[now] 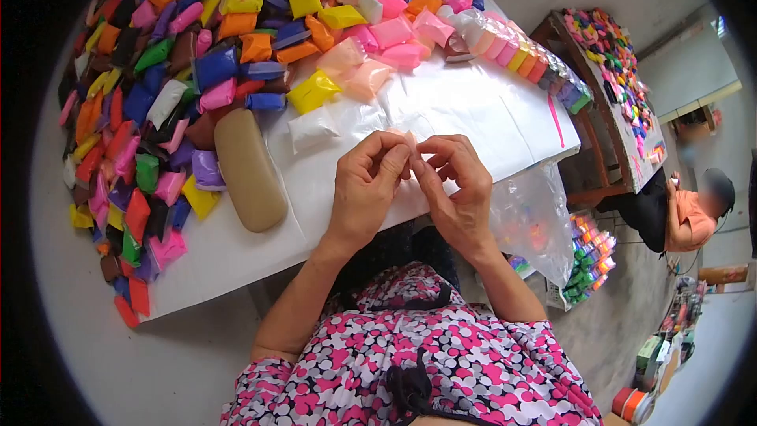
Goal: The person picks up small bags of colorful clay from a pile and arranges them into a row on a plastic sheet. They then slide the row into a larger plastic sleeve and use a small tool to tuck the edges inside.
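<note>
My left hand (371, 177) and my right hand (455, 181) meet above the front of the white-covered table (465, 114). Fingertips and thumbs of both are pinched close together around a small pale peach piece (408, 139), mostly hidden by the fingers. Just behind my left hand lie a white packet (313, 129) and a clear wrapper (359, 117). Farther back are a peach packet (368, 77) and a yellow packet (314, 92). A tan oval case (250, 170) rests to the left of my hands.
Many coloured packets (217, 67) cover the table's left and back. A clear-wrapped row of coloured packets (516, 55) lies back right. A plastic bag (532, 217) hangs at the table's edge. Another person (694, 217) sits at right beside a second table (611, 95).
</note>
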{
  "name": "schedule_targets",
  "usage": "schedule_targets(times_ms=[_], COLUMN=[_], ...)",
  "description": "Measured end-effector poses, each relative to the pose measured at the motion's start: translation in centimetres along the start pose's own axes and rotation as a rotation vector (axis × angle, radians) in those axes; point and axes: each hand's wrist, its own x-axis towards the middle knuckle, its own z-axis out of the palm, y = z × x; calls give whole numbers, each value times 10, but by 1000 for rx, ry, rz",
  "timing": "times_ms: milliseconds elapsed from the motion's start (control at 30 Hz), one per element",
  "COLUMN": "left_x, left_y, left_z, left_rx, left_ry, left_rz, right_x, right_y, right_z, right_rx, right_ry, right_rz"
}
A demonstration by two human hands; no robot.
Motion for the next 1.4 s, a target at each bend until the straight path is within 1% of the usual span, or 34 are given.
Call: schedule_targets(times_ms=[67, 200, 300, 400, 500, 600, 700, 800, 900, 1000, 1033, 1100, 1167, 1233, 1267, 1333, 1400], left_x=[-1, -4, -6, -8, -12, -14, -14, -10, -10, -8, -7, -8, -9, -9, -8, -6, -2], left_y=[0, 0, -4, -5, -2, 3, -4, -19, -16, -16, -17, -18, -15, -15, -14, -14, -16], left_z=[4, 5, 5, 14, 19, 22, 25, 26, 30, 31, 32, 31, 34, 33, 33, 32, 32], left_rx=[90, 308, 400, 381, 419, 524, 560, 695, 730, 752, 719, 668, 635, 626, 603, 562, 503], left_ry=[45, 107, 142, 201, 176, 145, 136, 148, 136, 100, 100, 115, 108, 100, 94, 84, 52], left_rz=[52, 188, 261, 268, 180, 172, 223, 463, 454, 455, 440, 399, 374, 343, 321, 272, 282], right_x=[-1, -4, -5, -10, -15, -17, -22, -24, -22, -10, -5, 5, 14, 27, 34, 48, 58], right_y=[0, 7, 8, 10, 15, 15, 18, 26, 19, 26, 33, 56, 81, 99, 108, 133, 142], right_z=[2, 8, 12, 14, 13, 9, 3, -4, -29, -65, -82, -113, -147, -167, -173, -176, -173], right_rx=[-38, -307, -402, -327, -368, -373, -410, -382, -255, -475, -560, -711, -897, -950, -973, -1019, -1057], right_ry=[14, 44, 73, 91, 111, 97, 75, 43, -79, 27, 104, 247, 345, 374, 384, 322, 250], right_rz=[-47, -258, -365, -267, -302, -332, -326, -319, -199, -53, -23, 32, 143, 172, 188, 213, 266])
